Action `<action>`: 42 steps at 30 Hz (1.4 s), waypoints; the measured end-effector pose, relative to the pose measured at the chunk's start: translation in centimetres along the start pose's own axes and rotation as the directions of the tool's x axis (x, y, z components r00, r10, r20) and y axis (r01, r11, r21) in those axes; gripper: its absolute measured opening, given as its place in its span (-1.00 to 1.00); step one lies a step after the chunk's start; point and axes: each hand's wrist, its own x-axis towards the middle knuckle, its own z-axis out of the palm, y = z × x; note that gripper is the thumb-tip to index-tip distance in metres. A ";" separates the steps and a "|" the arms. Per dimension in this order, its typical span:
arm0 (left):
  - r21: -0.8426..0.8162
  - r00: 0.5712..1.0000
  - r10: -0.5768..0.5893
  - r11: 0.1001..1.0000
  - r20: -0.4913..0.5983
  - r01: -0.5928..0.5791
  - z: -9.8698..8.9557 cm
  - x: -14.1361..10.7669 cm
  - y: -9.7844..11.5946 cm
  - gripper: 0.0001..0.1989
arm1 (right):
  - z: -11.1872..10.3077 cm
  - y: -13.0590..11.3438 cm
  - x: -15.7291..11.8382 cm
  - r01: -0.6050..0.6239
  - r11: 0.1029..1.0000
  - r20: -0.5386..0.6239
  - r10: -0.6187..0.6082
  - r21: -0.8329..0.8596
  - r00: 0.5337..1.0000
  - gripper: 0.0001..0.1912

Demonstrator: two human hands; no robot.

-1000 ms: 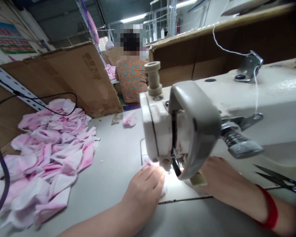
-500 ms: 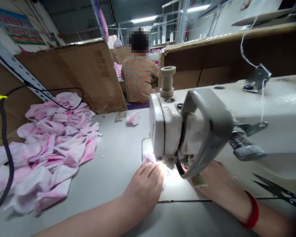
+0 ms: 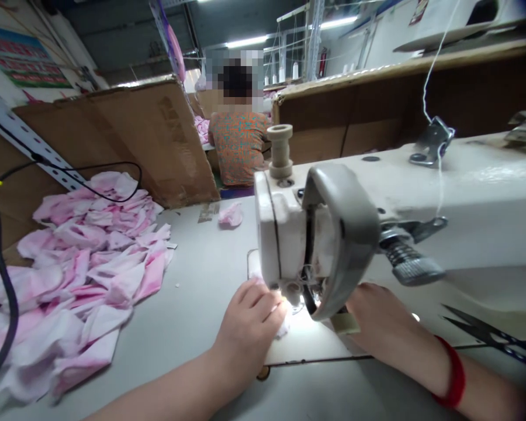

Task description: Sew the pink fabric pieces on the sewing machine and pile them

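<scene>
My left hand (image 3: 252, 318) rests on the bed of a white sewing machine (image 3: 486, 222), left of the lit needle area. Its fingers are bent and pressed together on a small pink-and-white fabric piece (image 3: 282, 330), mostly covered by the hand. My right hand (image 3: 372, 310), with a red band on the wrist, reaches in from the right behind the grey guard (image 3: 355, 228) of the machine head. The guard and head hide its fingertips, so whether it holds anything does not show.
A heap of pink-and-white fabric pieces (image 3: 83, 269) covers the table's left side. One loose scrap (image 3: 231, 216) lies behind the machine head. Black scissors (image 3: 486, 333) lie at the right. Cardboard panels (image 3: 127, 140) border the table; a person (image 3: 239, 143) sits beyond, back turned.
The view has shifted slightly, so the machine appears further left. My left hand stays on the fabric by the needle area, a little nearer the front. My right hand remains behind the guard.
</scene>
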 end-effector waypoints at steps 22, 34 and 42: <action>-0.098 1.000 -0.004 0.995 0.012 0.005 -1.6 0.5 -1.1 -0.78 | 0.5 -0.5 -0.8 0.124 0.992 -0.088 -0.122 0.026 0.989 -0.79; -0.003 0.998 -0.006 1.000 0.058 0.006 -1.5 0.6 0.1 -0.75 | 0.0 0.5 -0.5 0.010 0.998 -0.011 -0.010 0.062 1.000 -0.77; -0.001 0.987 -0.156 0.988 0.028 0.156 -1.6 0.6 -0.9 -0.67 | 0.7 0.3 -0.2 -0.012 0.995 -0.103 0.023 0.101 0.994 -0.74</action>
